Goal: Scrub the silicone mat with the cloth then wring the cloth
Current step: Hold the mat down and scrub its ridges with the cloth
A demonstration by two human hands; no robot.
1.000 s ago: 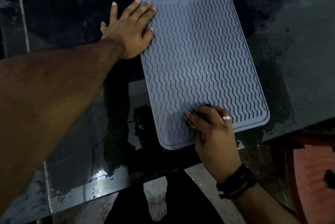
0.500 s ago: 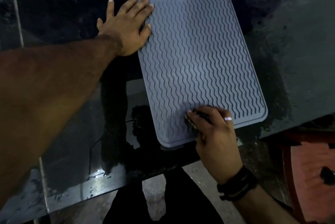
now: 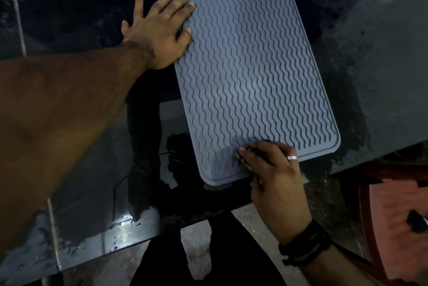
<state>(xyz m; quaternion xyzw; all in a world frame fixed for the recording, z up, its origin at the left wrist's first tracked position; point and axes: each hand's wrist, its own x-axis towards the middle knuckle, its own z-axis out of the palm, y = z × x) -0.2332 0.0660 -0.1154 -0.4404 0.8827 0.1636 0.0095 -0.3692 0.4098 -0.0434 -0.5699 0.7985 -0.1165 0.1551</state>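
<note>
Left hand (image 3: 162, 30) spread flat on grey mat's (image 3: 250, 77) far-left corner; right hand (image 3: 273, 174) pinches dark cloth (image 3: 252, 151) against mat's near edge. Wet dark surface (image 3: 92, 169).

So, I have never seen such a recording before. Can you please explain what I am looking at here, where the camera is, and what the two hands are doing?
There is no machine here: a person works with two bare hands. The single camera sits on the person's head and looks forward and down, so the arms enter from the bottom of the picture.

On the dark, wet countertop lies a grey silicone mat with wavy ridges. The left hand rests flat and open on the mat's far left corner, apparently to hold it steady. The right hand, wearing a ring and dark wristbands, presses a dark cloth onto the mat's near edge. The cloth is mostly hidden under the fingers. At the right edge a reddish chair shows.
</note>
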